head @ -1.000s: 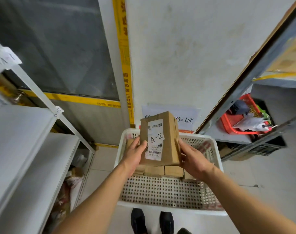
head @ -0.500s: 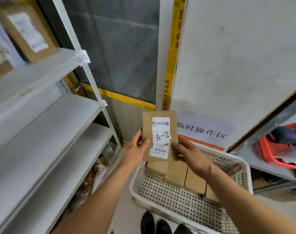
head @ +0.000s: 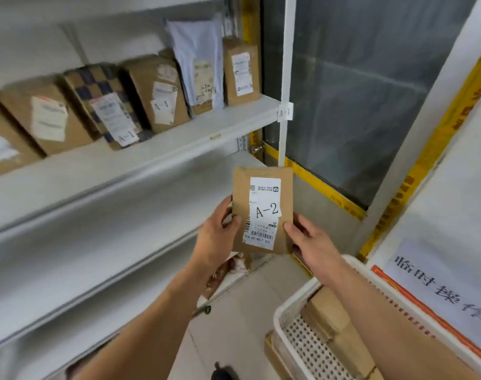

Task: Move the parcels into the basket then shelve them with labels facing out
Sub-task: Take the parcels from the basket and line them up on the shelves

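A small brown cardboard parcel [head: 240,204] with a white label reading A-2 is held upright in front of the white shelving, its label facing me. My left hand [head: 216,239] grips its left edge and my right hand [head: 312,238] grips its lower right edge. The white perforated basket [head: 288,316] stands at the lower right with several brown parcels [head: 332,322] still inside. The parcel is level with the bare second shelf [head: 102,242].
The upper shelf [head: 179,144], tagged A-1 on its post, carries several brown parcels and a white mailer with labels facing out. A lower shelf [head: 77,322] lies beneath. A dark glass panel with yellow tape stands behind, and a paper sign hangs at right.
My view has swung left and up from the basket to the shelves. Both hands have carried the A-2 parcel away from above the basket to in front of the shelving.
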